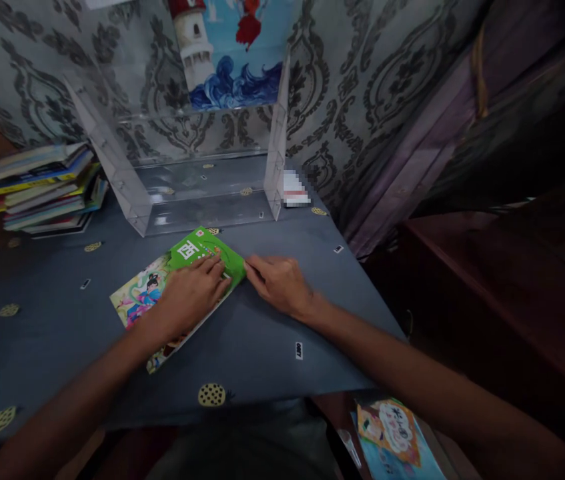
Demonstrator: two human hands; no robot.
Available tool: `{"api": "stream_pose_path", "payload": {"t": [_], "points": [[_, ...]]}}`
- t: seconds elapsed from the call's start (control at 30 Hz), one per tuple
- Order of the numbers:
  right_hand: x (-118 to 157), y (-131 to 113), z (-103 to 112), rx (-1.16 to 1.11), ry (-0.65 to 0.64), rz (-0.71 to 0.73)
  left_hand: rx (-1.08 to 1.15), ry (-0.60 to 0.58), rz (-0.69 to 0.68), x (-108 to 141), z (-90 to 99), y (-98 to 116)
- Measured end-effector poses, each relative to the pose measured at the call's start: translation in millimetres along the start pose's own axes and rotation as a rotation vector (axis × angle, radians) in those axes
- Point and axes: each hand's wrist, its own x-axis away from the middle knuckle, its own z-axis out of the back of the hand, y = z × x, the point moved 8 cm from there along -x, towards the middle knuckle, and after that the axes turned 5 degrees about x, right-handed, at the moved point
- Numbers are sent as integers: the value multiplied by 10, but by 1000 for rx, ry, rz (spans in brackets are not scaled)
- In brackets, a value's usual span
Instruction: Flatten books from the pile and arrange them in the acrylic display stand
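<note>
Left hand (pixel 196 290) rests palm-down, opened out, across the green book (pixel 168 272) on the table (pixel 262 360), just before the clear rack (pixel 112 175); right hand (pixel 282 283) nips the book's right corner, fingers closed in, and it looks light, bendy, slick-covered, best gripped by its edges

The left hand (pixel 195 287) hides part of the book (pixel 149 290). Beyond the book, the poster (pixel 235 63) is cut off by the top edge and a white object (pixel 295 189) is blurred.
</note>
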Motion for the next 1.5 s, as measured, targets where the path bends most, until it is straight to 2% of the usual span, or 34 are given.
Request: {"api": "stream_pose_path", "payload": {"t": [0.07, 0.17, 0.23, 0.3, 0.5, 0.7, 0.77, 0.9, 0.97, 1.1, 1.3, 1.5], "points": [[27, -69, 14, 50, -12, 15, 13, 12, 55, 91, 32, -262], [38, -114, -20, 60, -60, 17, 5, 18, 208, 302, 16, -690], [9, -122, -69, 16, -95, 26, 29, 2, 273, 452, -41, -856], [-56, -117, -117, -57, -113, 39, 28, 18, 296, 573, -79, -900], [-382, -14, -269, -187, -147, 18, -31, 162, 326, 716, -116, -810], [-584, 9, -389, -202, -91, 123, 68, 311, 259, 711, -69, -783], [-591, 26, -433, -201, -83, 125, 137, 290, 141, 716, -50, -686], [-564, 53, -481, -241, -99, 121, 327, 116, -251, 857, -50, -318], [-548, 63, -495, -262, -120, 127, 362, 52, -333, 960, -55, -220], [-529, 74, -527, -252, -152, 153, 326, 27, -322, 1059, -89, -195], [-500, 14, -564, -203, -174, 158, 313, 86, -320, 1080, -88, -190], [-297, -210, -371, -258, -118, 183, 331, 114, -327, 1103, -59, -172]]}}
